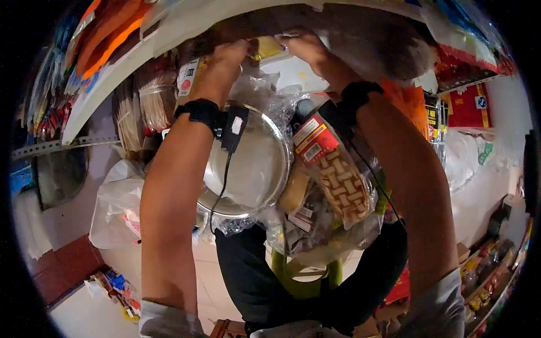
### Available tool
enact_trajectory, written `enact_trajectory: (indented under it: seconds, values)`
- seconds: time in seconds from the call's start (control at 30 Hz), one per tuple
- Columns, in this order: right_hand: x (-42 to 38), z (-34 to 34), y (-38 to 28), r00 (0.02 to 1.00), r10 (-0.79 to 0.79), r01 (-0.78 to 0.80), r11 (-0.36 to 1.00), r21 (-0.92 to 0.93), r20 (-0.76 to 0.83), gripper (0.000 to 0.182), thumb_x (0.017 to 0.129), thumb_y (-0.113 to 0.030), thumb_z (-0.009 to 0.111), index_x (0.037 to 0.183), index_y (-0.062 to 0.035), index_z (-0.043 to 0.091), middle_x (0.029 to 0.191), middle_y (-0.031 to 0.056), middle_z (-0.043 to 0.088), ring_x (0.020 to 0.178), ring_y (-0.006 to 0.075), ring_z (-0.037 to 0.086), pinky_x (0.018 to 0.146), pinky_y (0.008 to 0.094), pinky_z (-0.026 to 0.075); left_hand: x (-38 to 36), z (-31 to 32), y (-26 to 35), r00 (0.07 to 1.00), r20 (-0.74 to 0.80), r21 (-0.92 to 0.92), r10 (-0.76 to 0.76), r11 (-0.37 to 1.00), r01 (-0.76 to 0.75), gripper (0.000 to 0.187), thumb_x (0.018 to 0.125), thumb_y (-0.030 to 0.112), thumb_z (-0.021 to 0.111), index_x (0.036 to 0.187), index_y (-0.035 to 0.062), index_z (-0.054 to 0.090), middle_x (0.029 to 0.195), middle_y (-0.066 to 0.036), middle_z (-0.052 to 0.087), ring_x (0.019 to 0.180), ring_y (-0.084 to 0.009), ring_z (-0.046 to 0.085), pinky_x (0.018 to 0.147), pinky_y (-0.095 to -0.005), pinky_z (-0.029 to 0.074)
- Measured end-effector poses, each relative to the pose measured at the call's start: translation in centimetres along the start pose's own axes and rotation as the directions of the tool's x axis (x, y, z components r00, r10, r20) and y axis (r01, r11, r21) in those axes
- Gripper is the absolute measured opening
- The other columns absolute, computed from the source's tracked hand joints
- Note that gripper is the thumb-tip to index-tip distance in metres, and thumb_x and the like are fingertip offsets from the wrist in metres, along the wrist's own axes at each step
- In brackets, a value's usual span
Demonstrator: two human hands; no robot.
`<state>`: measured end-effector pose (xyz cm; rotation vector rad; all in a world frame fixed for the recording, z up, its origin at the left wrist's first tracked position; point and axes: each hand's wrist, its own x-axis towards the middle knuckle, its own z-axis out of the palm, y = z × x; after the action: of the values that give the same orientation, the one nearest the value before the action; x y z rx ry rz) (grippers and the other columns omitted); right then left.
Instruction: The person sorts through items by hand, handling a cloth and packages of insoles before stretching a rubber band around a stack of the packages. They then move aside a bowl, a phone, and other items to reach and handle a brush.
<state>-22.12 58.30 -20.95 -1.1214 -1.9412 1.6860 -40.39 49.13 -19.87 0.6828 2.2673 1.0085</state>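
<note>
Both arms reach forward to the top of the head view. My left hand (232,55) is closed at the left end of a small yellow packet (267,48). At the packet's right side is my right hand (304,46), its fingers bent and partly blurred, so its grip is unclear. Below the packet lies a white surface (296,73) beside crumpled clear plastic (256,84). Nearer to me, between the forearms, are a round metal pan (248,163) and a clear bag of woven-pattern food (342,183) with a red label.
Bundled sticks (155,101) stand at the left, above a white plastic bag (118,205). Hanging packets (48,96) fill the upper left. Red packages (469,107) and another clear bag (461,158) are at the right. A green stool (304,281) shows between the legs.
</note>
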Motion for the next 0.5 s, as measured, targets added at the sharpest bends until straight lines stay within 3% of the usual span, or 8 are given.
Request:
enact_trajectory:
  seconds: [0.07,0.13,0.17,0.23,0.27,0.3,0.37,0.5]
  values:
    - [0.5,0.3,0.8,1.0,-0.031,0.031,0.999,0.016,-0.002,0.039,0.089,-0.026,0.065,0.119,-0.0004,0.061,0.109,0.0138,0.065,0.102,0.0219,0.061,0.087,0.0325,0.047,-0.7,0.5,0.2,1.0,0.006,-0.019,-0.01,1.0,0.01,0.047,0.077,0.041,0.072,0.101,0.0003,0.067,0.105,-0.015,0.068,0.094,-0.0269,0.066,0.083,-0.0436,0.05]
    - [0.2,0.4,1.1,0.979,-0.198,0.175,0.938,0.3,0.048,0.035,0.09,-0.022,0.063,0.119,-0.0026,0.061,0.107,0.0114,0.066,0.097,0.021,0.063,0.081,0.0321,0.051,-2.4,0.9,0.6,0.962,0.23,0.006,0.15,0.988,-0.156,0.036,0.083,0.027,0.065,0.107,0.0,0.067,0.098,-0.011,0.068,0.083,-0.0256,0.062,0.072,-0.0386,0.049]
    - [0.3,0.5,1.1,0.977,-0.206,0.182,0.937,0.297,0.05,0.035,0.09,-0.022,0.063,0.119,-0.0026,0.061,0.107,0.0114,0.066,0.097,0.021,0.063,0.081,0.0321,0.051,-3.4,1.2,0.7,0.971,0.172,-0.248,0.163,0.962,-0.117,0.034,0.082,0.026,0.068,0.107,0.0023,0.067,0.099,-0.011,0.068,0.08,-0.0248,0.061,0.069,-0.0391,0.048]
    - [0.3,0.7,2.3,0.969,-0.247,0.224,0.849,0.479,-0.015,0.037,0.088,-0.02,0.066,0.12,-0.0032,0.06,0.108,0.0104,0.066,0.096,0.0207,0.064,0.08,0.0323,0.053,-0.9,2.1,0.0,0.987,0.1,-0.075,0.126,0.99,-0.119,0.033,0.082,0.026,0.068,0.106,0.0032,0.067,0.099,-0.011,0.068,0.082,-0.0237,0.061,0.07,-0.0381,0.048]
    - [0.3,0.8,1.9,0.968,-0.25,0.226,0.848,0.478,-0.015,0.037,0.088,-0.02,0.066,0.12,-0.0032,0.06,0.108,0.0104,0.066,0.096,0.0207,0.064,0.08,0.0323,0.053,0.5,2.4,-0.3,0.995,0.02,0.102,0.102,0.989,-0.104,0.032,0.082,0.026,0.068,0.105,0.004,0.067,0.099,-0.011,0.068,0.084,-0.0226,0.062,0.071,-0.0372,0.049]
    - [0.0,0.7,1.0,0.984,-0.176,0.156,0.908,0.39,0.017,0.039,0.087,-0.02,0.068,0.121,-0.0036,0.059,0.11,0.0102,0.065,0.097,0.0205,0.064,0.082,0.0326,0.052,1.1,2.1,-0.1,0.994,0.018,0.099,0.104,0.989,-0.106,0.032,0.082,0.026,0.068,0.105,0.004,0.067,0.099,-0.011,0.068,0.084,-0.0226,0.062,0.071,-0.0372,0.049]
    - [-0.6,0.7,-0.6,0.994,-0.101,0.086,0.952,0.293,0.038,0.041,0.086,-0.02,0.069,0.122,-0.0041,0.059,0.112,0.0101,0.065,0.099,0.0203,0.063,0.084,0.0328,0.052,2.1,1.7,0.0,0.957,0.273,-0.135,-0.098,0.981,0.139,0.027,0.086,0.028,0.064,0.104,0.0069,0.066,0.099,-0.01,0.068,0.089,-0.0209,0.063,0.076,-0.0362,0.05]
    - [-2.8,1.2,-2.4,0.996,-0.079,0.087,0.966,0.245,-0.039,0.042,0.085,-0.02,0.071,0.123,-0.0036,0.059,0.115,0.0099,0.064,0.103,0.0225,0.062,0.091,0.033,0.048,-2.6,0.7,2.4,0.934,0.353,-0.284,-0.058,0.944,0.167,0.022,0.09,0.027,0.06,0.103,0.0092,0.065,0.1,-0.008,0.068,0.092,-0.0198,0.063,0.08,-0.0346,0.051]
